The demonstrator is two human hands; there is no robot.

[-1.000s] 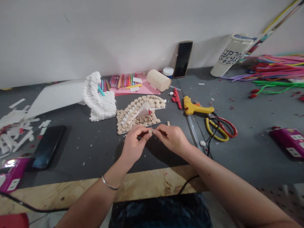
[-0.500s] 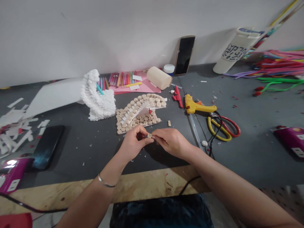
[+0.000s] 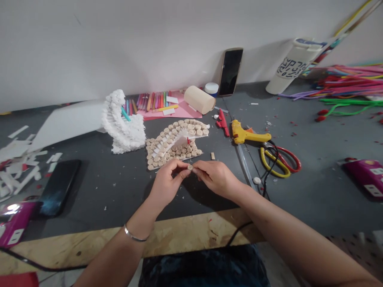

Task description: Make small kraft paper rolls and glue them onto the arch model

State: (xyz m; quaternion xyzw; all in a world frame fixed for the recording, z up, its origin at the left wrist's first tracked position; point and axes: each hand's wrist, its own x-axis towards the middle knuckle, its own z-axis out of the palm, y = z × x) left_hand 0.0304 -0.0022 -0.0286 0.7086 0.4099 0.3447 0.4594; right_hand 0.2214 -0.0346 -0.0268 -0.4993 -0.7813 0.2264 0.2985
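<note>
A small beige rolled paper coil (image 3: 190, 168) is pinched between the fingertips of my left hand (image 3: 168, 181) and my right hand (image 3: 216, 177), over the dark tabletop. Both hands are closed, and their fingertips meet around the coil. Just beyond them lies a craft model (image 3: 175, 145): a curved white stair with its base and rim covered in similar beige coils, and a small red piece inside. A loose beige piece (image 3: 212, 156) rests on the table past my right hand.
A yellow glue gun (image 3: 249, 135), scissors (image 3: 279, 161) and a glue stick (image 3: 245, 165) lie to the right. A white textured model (image 3: 124, 125) stands left of the coil-covered one. Markers (image 3: 155, 100), a cardboard tube (image 3: 199, 99), a phone (image 3: 231, 71) and a tumbler (image 3: 293, 65) are at the back. Paper scraps (image 3: 18, 163) lie left.
My fingers have turned the coil a little and raised it slightly in view. The camera view has shifted a little; the other things lie as before.
</note>
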